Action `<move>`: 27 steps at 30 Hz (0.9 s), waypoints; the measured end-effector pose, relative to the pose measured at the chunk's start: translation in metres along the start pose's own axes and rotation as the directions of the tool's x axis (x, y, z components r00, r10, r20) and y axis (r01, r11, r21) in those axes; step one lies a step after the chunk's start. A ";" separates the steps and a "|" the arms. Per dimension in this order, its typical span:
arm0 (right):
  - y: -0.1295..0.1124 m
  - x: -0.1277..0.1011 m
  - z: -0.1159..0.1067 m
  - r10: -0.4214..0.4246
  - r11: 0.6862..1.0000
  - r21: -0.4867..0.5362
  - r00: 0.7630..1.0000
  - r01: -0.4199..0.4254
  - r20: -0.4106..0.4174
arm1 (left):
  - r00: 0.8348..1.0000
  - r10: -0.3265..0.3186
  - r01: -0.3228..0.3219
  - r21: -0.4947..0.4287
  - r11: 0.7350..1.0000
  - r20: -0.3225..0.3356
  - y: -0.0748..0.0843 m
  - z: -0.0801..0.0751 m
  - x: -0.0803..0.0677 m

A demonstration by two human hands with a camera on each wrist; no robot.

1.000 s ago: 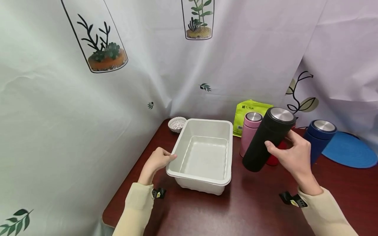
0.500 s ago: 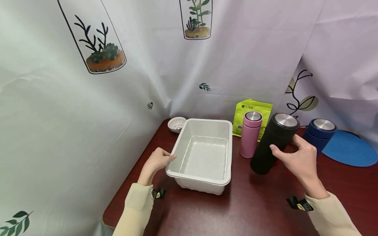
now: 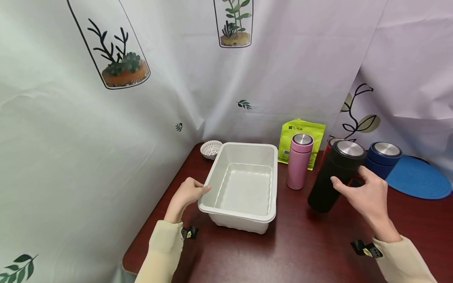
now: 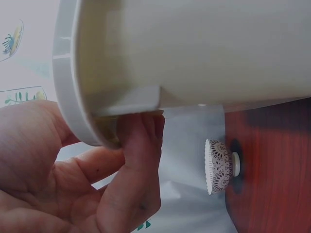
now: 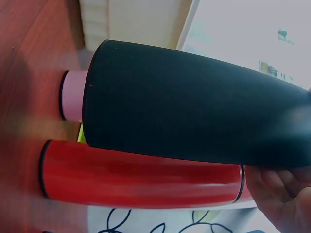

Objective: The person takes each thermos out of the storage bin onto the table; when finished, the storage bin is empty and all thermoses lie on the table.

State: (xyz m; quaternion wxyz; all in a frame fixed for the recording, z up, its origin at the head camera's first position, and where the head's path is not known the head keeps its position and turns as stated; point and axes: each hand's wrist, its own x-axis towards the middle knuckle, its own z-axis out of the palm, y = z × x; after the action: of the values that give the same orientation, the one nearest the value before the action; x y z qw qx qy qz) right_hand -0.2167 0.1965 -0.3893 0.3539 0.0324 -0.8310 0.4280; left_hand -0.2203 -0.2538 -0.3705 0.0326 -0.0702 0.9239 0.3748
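My right hand [image 3: 366,194] grips a black thermos [image 3: 332,177] with a silver lid, thumb on the near side. The thermos leans, its base just above the table in the right wrist view. Behind it a red thermos [image 5: 141,174] stands, mostly hidden in the head view. A pink thermos [image 3: 299,162] is to the left and a blue one [image 3: 383,159] to the right. My left hand [image 3: 189,192] pinches the left rim of a light grey plastic basin [image 3: 237,217], fingers curled under the rim in the left wrist view. Nothing lies inside the basin.
A small white patterned bowl [image 3: 211,148] sits behind the basin at the left. A lime green pouch [image 3: 284,137] stands against the curtain [image 3: 170,78] behind the pink thermos. A round blue mat [image 3: 419,179] lies at the right of the dark red table [image 3: 276,255].
My right hand has carried the black thermos right and slightly down, away from the basin and the pink thermos. The red thermos's top now shows behind it. My left hand stays on the rim.
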 end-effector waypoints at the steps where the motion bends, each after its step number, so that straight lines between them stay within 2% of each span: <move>1: 0.002 -0.001 -0.001 0.007 1.000 0.000 1.000 -0.007 0.002 | 1.000 -0.001 0.001 -0.002 1.000 0.002 0.000 0.000 0.000; 13: 0.021 -0.006 -0.010 0.076 0.995 -0.058 0.997 -0.077 -0.023 | 1.000 0.005 -0.005 -0.002 1.000 0.004 0.000 0.001 0.002; 27: 0.042 -0.009 -0.023 0.067 0.992 -0.096 0.992 -0.077 -0.105 | 1.000 -0.006 0.006 0.007 1.000 0.013 0.000 0.000 0.003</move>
State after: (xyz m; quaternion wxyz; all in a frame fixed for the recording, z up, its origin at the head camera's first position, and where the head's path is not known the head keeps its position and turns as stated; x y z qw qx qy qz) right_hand -0.2120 0.2370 -0.4149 0.3812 -0.0370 -0.8328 0.3997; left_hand -0.2230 -0.2545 -0.3708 0.0401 -0.0704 0.9247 0.3720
